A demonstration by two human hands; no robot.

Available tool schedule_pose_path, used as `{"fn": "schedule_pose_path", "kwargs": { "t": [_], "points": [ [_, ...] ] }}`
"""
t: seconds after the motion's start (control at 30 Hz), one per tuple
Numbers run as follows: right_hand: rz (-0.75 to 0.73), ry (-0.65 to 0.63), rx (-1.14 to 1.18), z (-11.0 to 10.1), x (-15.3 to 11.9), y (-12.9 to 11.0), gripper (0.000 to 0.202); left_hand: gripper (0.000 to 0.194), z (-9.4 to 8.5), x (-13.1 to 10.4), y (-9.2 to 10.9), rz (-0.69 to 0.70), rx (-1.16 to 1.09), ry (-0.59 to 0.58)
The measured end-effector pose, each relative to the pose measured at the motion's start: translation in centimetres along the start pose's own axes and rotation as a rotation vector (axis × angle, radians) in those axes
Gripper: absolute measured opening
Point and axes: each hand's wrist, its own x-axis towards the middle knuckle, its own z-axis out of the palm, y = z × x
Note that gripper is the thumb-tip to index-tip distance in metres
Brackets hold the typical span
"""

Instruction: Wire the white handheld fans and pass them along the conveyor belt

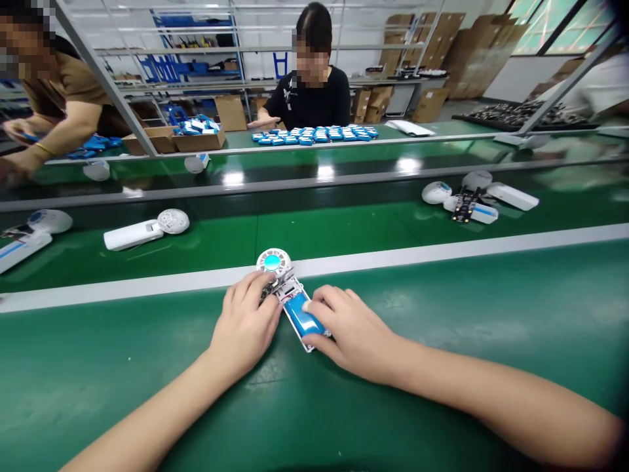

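An opened white handheld fan [274, 262] lies on the green work surface, its round head pointing away from me and crossing the pale edge strip. In its handle sits a blue battery pack [301, 316], with thin wires at the upper end. My left hand [247, 319] is closed at the neck, its fingertips pinching a dark circuit board [284, 280] that stands tilted above the handle. My right hand [351, 331] grips the lower handle, thumb underneath and fingers over the battery's right side.
On the conveyor [295, 229] beyond lie a white fan [132, 234], another fan at far left [24, 246] and several fan parts [474, 200] at right. Across it, a person in black [314, 92] sits behind rows of blue battery packs [314, 135]. Another person [63, 98] works at upper left.
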Motion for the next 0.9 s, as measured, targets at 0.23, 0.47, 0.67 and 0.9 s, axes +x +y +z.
{"fn": "schedule_pose_path", "kwargs": {
  "t": [0.23,0.47,0.67,0.9],
  "points": [
    [-0.076,0.053,0.346,2.6,3.9,1.6,0.018,0.023,-0.1,0.3,0.1,-0.176,-0.357,-0.097],
    [-0.152,0.122,0.619,3.7,5.1,2.1,0.019,0.023,-0.8,0.6,-1.0,-0.29,-0.581,-0.161],
    [-0.044,0.151,0.705,2.0,4.7,1.6,0.016,0.014,-0.7,0.2,-1.7,-0.229,-0.618,-0.042],
    [-0.005,0.222,0.706,1.9,4.5,1.2,0.021,0.035,-0.6,0.0,-0.7,-0.19,-0.552,-0.07]
  ]
}}
